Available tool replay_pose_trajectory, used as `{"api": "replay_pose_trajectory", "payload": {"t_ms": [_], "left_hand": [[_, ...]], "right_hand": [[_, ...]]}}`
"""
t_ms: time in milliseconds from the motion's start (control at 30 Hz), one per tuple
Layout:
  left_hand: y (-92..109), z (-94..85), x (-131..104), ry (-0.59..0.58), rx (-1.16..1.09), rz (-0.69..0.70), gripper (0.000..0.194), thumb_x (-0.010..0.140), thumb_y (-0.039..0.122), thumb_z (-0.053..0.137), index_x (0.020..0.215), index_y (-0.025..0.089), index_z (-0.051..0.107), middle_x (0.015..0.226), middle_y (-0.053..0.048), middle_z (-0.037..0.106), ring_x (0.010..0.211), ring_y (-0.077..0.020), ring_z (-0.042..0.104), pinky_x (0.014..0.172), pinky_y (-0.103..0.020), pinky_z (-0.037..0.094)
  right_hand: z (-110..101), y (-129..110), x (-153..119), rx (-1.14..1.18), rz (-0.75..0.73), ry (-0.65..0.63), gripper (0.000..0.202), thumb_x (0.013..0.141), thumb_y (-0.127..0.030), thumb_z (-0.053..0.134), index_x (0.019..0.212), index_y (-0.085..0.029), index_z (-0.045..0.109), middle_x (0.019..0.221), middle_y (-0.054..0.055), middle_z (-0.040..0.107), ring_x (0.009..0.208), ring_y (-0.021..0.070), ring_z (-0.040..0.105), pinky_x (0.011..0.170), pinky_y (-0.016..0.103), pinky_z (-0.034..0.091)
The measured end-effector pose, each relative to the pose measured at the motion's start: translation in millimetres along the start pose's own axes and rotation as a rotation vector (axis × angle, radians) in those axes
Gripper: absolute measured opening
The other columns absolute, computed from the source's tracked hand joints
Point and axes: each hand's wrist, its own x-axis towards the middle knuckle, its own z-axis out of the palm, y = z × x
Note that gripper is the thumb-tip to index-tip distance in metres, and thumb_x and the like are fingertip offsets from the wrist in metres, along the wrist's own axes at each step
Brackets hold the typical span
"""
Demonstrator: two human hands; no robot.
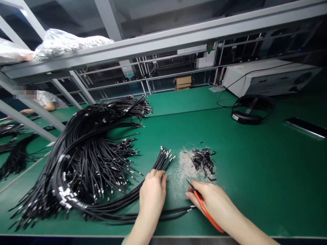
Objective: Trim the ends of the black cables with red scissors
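My left hand (pixel 153 190) is closed around a bundle of black cables (pixel 161 159) near their pale-tipped ends, which fan out past my fingers. In my right hand (pixel 211 195) is a pair of orange-handled cutters (pixel 206 212), with a dark pointed tip aimed up and left. A few more cables (pixel 178 211) run below my left hand, ending close to my right fingers. Just beyond my right hand lies a pile of short black offcuts (pixel 204 160) beside clear, stringy scraps (pixel 187 164).
A large heap of black cables (pixel 89 143) covers the left of the green table (pixel 255 163). Toward the right are a black headband-like device (pixel 246 117), a phone (pixel 305 127) and a white equipment box (pixel 268 80). A metal shelf (pixel 163 37) crosses above. Another person (pixel 49 100) sits far left.
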Motion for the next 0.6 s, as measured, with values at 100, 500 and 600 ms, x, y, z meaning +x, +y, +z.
{"api": "replay_pose_trajectory", "payload": {"t_ms": [100, 500, 600], "left_hand": [[3, 7.8, 21, 0.037, 0.226, -0.005, 0.02, 0.089, 0.02, 0.049, 0.091, 0.016, 0.069, 0.09, -0.008, 0.063, 0.085, -0.0243, 0.059, 0.073, -0.034, 0.046], [-9, 5.6, -9, 0.265, -0.157, 0.181, 0.022, 0.09, 0.036, 0.049, 0.09, 0.024, 0.067, 0.09, -0.003, 0.071, 0.083, -0.0198, 0.066, 0.077, -0.029, 0.05], [-31, 22.5, -1, 0.309, -0.313, 0.264, 0.027, 0.084, 0.05, 0.055, 0.093, 0.028, 0.069, 0.091, 0.002, 0.074, 0.078, -0.0182, 0.07, 0.071, -0.024, 0.054]], "right_hand": [[-4, -1, 4, 0.062, 0.016, 0.038, 0.018, 0.088, -0.035, 0.052, 0.078, -0.025, 0.063, 0.074, 0.0, 0.071, 0.068, 0.0189, 0.067, 0.059, 0.024, 0.04], [18, -30, 52, 0.601, 0.001, 0.327, 0.029, 0.09, -0.041, 0.048, 0.09, -0.017, 0.064, 0.075, 0.004, 0.067, 0.067, 0.0167, 0.062, 0.063, 0.024, 0.045], [17, -35, 56, 0.631, -0.056, 0.322, 0.028, 0.091, -0.042, 0.048, 0.082, -0.019, 0.061, 0.068, 0.0, 0.063, 0.06, 0.0128, 0.057, 0.054, 0.02, 0.041]]}}
